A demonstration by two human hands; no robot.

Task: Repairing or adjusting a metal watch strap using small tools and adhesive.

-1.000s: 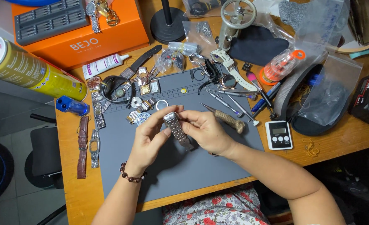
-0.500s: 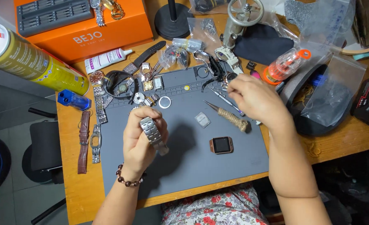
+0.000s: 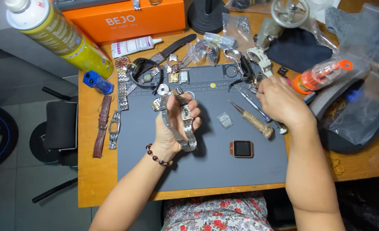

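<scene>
Head view: my left hand (image 3: 172, 128) grips the steel-link wristwatch (image 3: 185, 122) at frame centre, over the grey mat (image 3: 206, 171). A second ago both hands held it; now my right hand (image 3: 281, 102) has gone upper right, fingers curled among thin metal tools (image 3: 251, 100); grasp unclear. Square rose-gold watch case (image 3: 241, 149) lies flat, newly exposed.

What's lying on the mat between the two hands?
Between the left hand and right hand, the head view shows a small clear square piece on the grey mat.
</scene>
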